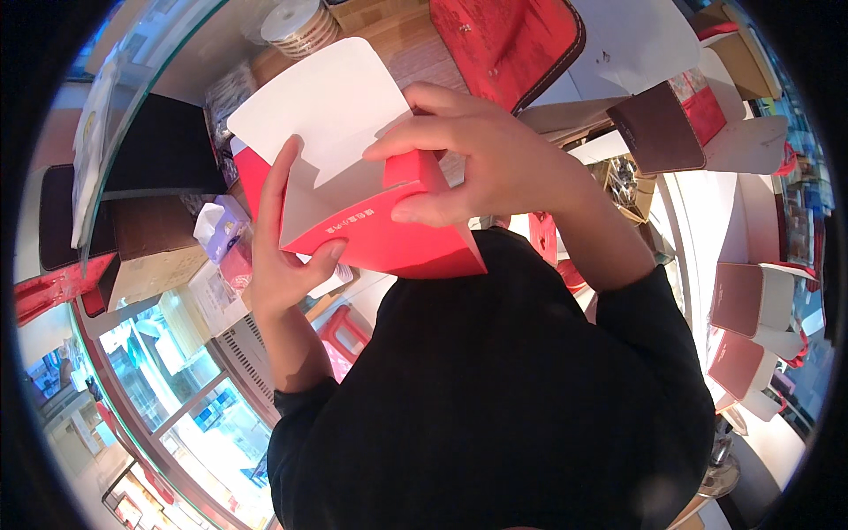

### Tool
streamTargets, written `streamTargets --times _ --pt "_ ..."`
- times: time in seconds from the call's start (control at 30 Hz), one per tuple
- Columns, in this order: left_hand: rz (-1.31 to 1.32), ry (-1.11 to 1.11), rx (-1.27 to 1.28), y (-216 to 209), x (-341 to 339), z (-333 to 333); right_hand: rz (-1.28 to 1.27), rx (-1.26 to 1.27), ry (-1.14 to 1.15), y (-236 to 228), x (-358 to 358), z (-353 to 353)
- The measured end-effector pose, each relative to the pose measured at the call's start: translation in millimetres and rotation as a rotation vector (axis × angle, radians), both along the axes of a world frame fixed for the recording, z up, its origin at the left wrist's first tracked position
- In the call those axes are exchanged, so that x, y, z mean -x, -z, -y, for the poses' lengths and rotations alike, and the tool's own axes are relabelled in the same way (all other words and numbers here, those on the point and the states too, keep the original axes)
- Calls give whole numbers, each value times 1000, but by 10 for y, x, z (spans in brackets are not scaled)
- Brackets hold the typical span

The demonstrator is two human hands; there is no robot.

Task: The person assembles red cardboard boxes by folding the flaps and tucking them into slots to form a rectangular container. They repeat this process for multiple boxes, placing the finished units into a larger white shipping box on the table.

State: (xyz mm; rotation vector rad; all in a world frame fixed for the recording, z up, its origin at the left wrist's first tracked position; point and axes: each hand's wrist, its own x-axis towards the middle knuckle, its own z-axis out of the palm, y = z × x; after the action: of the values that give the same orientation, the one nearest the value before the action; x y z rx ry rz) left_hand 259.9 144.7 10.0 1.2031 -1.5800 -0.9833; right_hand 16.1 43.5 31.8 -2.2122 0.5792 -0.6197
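Observation:
Between my hands is a red paperboard box point(389, 234) with a white inside. Its broad white lid flap point(322, 97) stands open on the far side. My left hand point(287, 243) grips the left end, the thumb on the red front and a finger stretched along the side. At the right end, my right hand point(477, 150) has its thumb on the outside and its fingers bent over the rim, by a small red side flap point(411, 170). What lies at the bottom of the box is hidden by its front wall.
Rolls of ribbon point(300, 25) stand beyond the box on a wooden surface. A red panel with dark edging point(512, 49) is at the far right. Left are a tissue pack point(219, 228) and a cardboard box point(159, 243); open-flapped boxes point(658, 128) line the right.

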Motion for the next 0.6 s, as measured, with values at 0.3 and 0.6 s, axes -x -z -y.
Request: streamTargets --times 0.3,0.6 --pt "263 -49 190 15 -129 47 345 109 12 162 -102 0" --pt "287 -107 416 31 -116 94 329 184 -64 172 -149 85"
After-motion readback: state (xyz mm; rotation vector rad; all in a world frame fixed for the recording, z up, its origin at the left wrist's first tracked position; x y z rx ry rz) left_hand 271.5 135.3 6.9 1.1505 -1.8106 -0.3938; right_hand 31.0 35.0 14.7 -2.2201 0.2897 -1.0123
